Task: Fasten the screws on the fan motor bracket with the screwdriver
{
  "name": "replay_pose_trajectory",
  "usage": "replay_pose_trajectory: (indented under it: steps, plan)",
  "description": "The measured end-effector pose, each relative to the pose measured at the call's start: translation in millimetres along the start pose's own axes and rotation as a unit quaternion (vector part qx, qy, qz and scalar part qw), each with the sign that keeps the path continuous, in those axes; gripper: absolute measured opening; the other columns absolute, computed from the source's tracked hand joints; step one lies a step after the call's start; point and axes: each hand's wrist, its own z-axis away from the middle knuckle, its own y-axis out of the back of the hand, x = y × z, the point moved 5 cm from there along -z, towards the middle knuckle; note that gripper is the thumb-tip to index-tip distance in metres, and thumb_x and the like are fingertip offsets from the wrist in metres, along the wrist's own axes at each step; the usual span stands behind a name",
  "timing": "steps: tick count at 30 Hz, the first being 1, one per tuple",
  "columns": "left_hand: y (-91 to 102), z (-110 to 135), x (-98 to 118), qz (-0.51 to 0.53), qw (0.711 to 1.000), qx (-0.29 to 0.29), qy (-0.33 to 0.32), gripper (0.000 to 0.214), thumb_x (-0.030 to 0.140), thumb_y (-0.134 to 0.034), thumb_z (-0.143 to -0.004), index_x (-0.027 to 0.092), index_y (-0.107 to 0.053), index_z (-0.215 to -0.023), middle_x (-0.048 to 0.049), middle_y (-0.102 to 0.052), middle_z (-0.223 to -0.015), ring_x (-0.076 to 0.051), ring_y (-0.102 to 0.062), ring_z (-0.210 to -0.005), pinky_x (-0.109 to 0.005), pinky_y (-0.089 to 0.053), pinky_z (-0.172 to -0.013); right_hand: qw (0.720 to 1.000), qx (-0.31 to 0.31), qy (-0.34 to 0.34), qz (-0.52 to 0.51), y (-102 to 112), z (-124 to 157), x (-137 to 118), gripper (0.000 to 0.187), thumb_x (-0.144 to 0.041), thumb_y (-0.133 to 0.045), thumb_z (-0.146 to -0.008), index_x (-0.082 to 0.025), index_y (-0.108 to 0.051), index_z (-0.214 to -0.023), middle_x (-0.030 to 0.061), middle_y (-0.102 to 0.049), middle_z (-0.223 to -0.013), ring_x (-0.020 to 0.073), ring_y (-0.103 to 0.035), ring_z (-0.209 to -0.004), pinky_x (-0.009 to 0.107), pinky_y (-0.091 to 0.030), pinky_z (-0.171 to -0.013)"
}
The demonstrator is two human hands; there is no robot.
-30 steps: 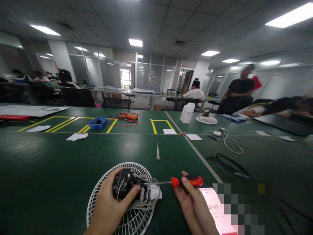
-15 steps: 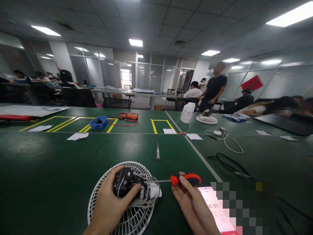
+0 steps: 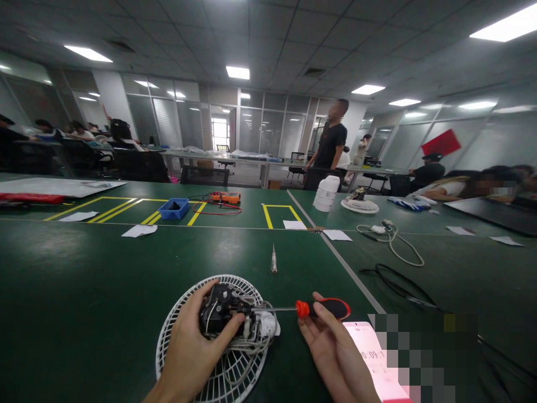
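My left hand [image 3: 195, 341] is wrapped round a black fan motor [image 3: 217, 310], thumb on its near right side. The motor sits on a round white fan grille [image 3: 168, 344], with a bundled pale cord [image 3: 247, 348] beside it. In my right hand [image 3: 331, 347] is a screwdriver [image 3: 327, 308] with a red and black handle, held level between thumb and fingers. Its shaft points left and its tip reaches the motor's right side; whether it sits in a screw is too small to tell. A small clear-handled screwdriver [image 3: 274, 262] lies beyond the grille.
A lit phone [image 3: 373, 358] lies beside my right hand. Further off are a blue tray [image 3: 174, 209], an orange multimeter [image 3: 226, 197], white stacked cups or rings [image 3: 326, 193], another fan grille [image 3: 359, 206] and loose cables [image 3: 403, 291]. A person [image 3: 331, 140] stands beyond the table.
The view has shifted slightly, so table things appear a little further right. The standing person has moved left. Both my hands keep their hold on the motor and screwdriver.
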Motion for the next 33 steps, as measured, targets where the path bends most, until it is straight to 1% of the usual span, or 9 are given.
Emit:
replay_pose_trajectory:
  steps: [4, 9, 11, 13, 17, 22, 25, 30, 33]
  plan:
    - [-1.0, 0.0, 1.0, -0.007, 1.000, 0.001, -0.016, 0.070, 0.062, -0.076, -0.073, 0.027, -0.058, -0.131, -0.0092, -0.068, -0.128, -0.033, -0.065, -0.119, -0.058, -0.051, -0.105, 1.000, -0.001, 0.016, -0.020, -2.1, 0.7, -5.0, 0.060, -0.017, -0.095, -0.051, -0.022, -0.070, -0.105, 0.0038, -0.074, -0.103, 0.0227, -0.070, -0.104, 0.035, -0.058, -0.094]
    - [-3.1, 0.6, 0.1, -0.006, 0.999, 0.003, -0.031, 0.066, 0.058, -0.075, -0.076, 0.028, -0.058, -0.132, -0.0083, -0.066, -0.132, -0.032, -0.063, -0.122, -0.057, -0.049, -0.109, 0.998, 0.013, 0.044, 0.050, -0.6, 3.9, -5.1, 0.064, -0.033, -0.096, -0.062, -0.024, -0.065, -0.118, 0.0013, -0.074, -0.093, 0.0207, -0.073, -0.085, 0.034, -0.063, -0.077]
    - [-4.0, 0.5, -0.9, -0.006, 1.000, -0.001, -0.031, 0.066, 0.058, -0.074, -0.076, 0.028, -0.057, -0.133, -0.0081, -0.065, -0.132, -0.031, -0.063, -0.123, -0.057, -0.049, -0.109, 0.997, 0.018, 0.040, 0.056, 0.9, 3.8, -4.7, 0.071, -0.027, -0.098, -0.058, -0.024, -0.064, -0.121, 0.0012, -0.075, -0.093, 0.0194, -0.073, -0.083, 0.031, -0.062, -0.074]
    - [-4.3, 0.4, -1.6, -0.007, 0.999, -0.003, -0.032, 0.067, 0.058, -0.074, -0.077, 0.028, -0.056, -0.133, -0.0083, -0.065, -0.133, -0.031, -0.063, -0.123, -0.057, -0.048, -0.110, 0.999, 0.023, 0.028, 0.033, 1.5, 3.0, -4.6, 0.074, -0.018, -0.099, -0.052, -0.022, -0.065, -0.118, 0.0024, -0.075, -0.097, 0.0199, -0.073, -0.089, 0.031, -0.062, -0.080]
    - [-3.8, 0.5, -1.6, -0.007, 0.999, 0.001, -0.035, 0.066, 0.058, -0.074, -0.078, 0.028, -0.056, -0.133, -0.0082, -0.065, -0.133, -0.031, -0.063, -0.123, -0.056, -0.048, -0.110, 1.000, 0.016, 0.012, -0.002, -1.2, 1.4, -4.6, 0.065, -0.015, -0.097, -0.048, -0.020, -0.070, -0.107, 0.0050, -0.076, -0.105, 0.0217, -0.072, -0.100, 0.032, -0.060, -0.090]
    - [-4.0, 0.3, -1.0, -0.011, 0.999, -0.002, -0.035, 0.065, 0.058, -0.073, -0.078, 0.029, -0.056, -0.133, -0.0072, -0.065, -0.133, -0.031, -0.062, -0.124, -0.056, -0.048, -0.109, 0.998, 0.029, 0.021, 0.048, 2.9, 1.1, -0.6, 0.058, -0.031, -0.098, -0.057, -0.018, -0.070, -0.106, 0.0054, -0.076, -0.102, 0.0226, -0.073, -0.090, 0.035, -0.064, -0.079]
    - [-3.4, 0.6, -1.2, -0.008, 1.000, -0.002, -0.028, 0.065, 0.059, -0.072, -0.078, 0.029, -0.056, -0.133, -0.0066, -0.066, -0.133, -0.031, -0.063, -0.123, -0.056, -0.049, -0.109, 0.997, 0.017, 0.019, 0.074, 4.3, 1.6, 0.5, 0.062, -0.031, -0.098, -0.060, -0.020, -0.069, -0.113, 0.0033, -0.076, -0.096, 0.0209, -0.073, -0.080, 0.034, -0.065, -0.071]
    - [-0.2, 1.8, -0.8, -0.006, 1.000, -0.002, -0.021, 0.066, 0.061, -0.072, -0.077, 0.029, -0.056, -0.133, -0.0064, -0.066, -0.131, -0.031, -0.064, -0.122, -0.055, -0.050, -0.108, 1.000, 0.018, 0.018, 0.008, 0.7, 4.5, -5.1, 0.065, -0.014, -0.099, -0.047, -0.020, -0.071, -0.106, 0.0023, -0.076, -0.102, 0.0177, -0.073, -0.088, 0.025, -0.062, -0.076]
    - [0.3, 2.2, -0.1, -0.014, 1.000, -0.007, -0.027, 0.066, 0.060, -0.072, -0.078, 0.031, -0.055, -0.134, -0.0056, -0.065, -0.132, -0.030, -0.063, -0.123, -0.055, -0.049, -0.109, 1.000, 0.026, 0.012, 0.007, -1.5, 5.2, -4.9, 0.062, -0.022, -0.101, -0.048, -0.021, -0.072, -0.103, 0.0025, -0.076, -0.103, 0.0182, -0.073, -0.086, 0.026, -0.062, -0.073]
